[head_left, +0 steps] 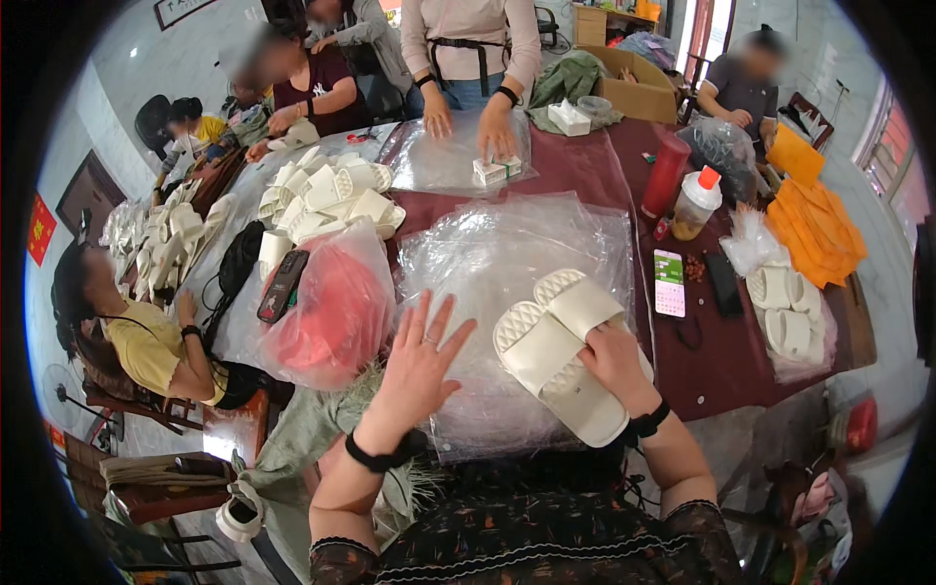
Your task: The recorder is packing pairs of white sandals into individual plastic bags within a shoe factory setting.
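Observation:
A pair of cream slide sandals with quilted insoles lies side by side over the plastic bags, in front of me. My right hand grips the pair, its fingers tucked by the strap of the right-hand sandal. Spread wide, my left hand hovers at the left edge of the stack of clear plastic bags and holds nothing. Left of that hand sits a clear bag with something pink-red inside. The sandals hide part of the bag stack.
A heap of cream sandals lies at the far left. On the right are a phone, a bottle with a red cap, bagged sandals and orange bags. Across the table, a co-worker's hands rest over plastic and a small box.

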### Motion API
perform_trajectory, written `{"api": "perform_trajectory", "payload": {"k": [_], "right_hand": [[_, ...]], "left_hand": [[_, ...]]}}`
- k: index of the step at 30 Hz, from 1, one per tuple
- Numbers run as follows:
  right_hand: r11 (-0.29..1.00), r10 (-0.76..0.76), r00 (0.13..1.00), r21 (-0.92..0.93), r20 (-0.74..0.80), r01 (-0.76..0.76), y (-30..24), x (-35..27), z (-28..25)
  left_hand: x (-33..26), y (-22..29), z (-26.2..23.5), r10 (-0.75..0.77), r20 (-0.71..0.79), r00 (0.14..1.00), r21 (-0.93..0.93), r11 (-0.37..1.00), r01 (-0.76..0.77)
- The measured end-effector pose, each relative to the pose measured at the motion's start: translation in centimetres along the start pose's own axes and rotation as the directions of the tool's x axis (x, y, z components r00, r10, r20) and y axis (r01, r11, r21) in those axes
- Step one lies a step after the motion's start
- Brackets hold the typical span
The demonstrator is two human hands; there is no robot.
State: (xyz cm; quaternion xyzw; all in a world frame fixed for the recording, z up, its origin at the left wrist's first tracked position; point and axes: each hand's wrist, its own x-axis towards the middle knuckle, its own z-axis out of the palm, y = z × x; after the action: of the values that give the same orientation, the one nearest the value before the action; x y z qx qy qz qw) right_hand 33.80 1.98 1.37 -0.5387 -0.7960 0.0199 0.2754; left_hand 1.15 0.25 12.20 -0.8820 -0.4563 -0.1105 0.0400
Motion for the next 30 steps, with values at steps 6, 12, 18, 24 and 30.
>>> {"api": "perform_trajectory", "payload": {"k": [6,12,18,24,30], "right_hand": [[0.990,0.139,0.988,0.030,-0.063,-0.137,0.2,-2.4,-2.3],[0.943,0.191,0.974,0.298,-0.125,-0.146,-2.7,-3.2,-7.3],[0.830,-0.072,0.959,0.550,0.275,-0.095,-5.2,-3.3,-7.5],[0.991,0.017,0.983,0.131,0.181,-0.041,-3.9,-4.9,-6.1],[0.934,-0.206,0.959,0.331,0.195,0.133,-5.4,-5.0,-5.3]], "left_hand": [[-0.7,-3.8,7.6,-0.040,0.259,0.965,-0.053,0.997,0.056],[1.0,-0.6,10.4,-0.126,0.149,0.981,-0.222,0.962,0.158],[5.8,0.5,11.1,-0.134,0.075,0.988,-0.241,0.959,0.148],[5.9,0.2,10.3,-0.210,0.027,0.977,-0.279,0.937,0.210],[6.5,0.9,9.3,-0.259,-0.093,0.961,-0.217,0.948,0.234]]}}
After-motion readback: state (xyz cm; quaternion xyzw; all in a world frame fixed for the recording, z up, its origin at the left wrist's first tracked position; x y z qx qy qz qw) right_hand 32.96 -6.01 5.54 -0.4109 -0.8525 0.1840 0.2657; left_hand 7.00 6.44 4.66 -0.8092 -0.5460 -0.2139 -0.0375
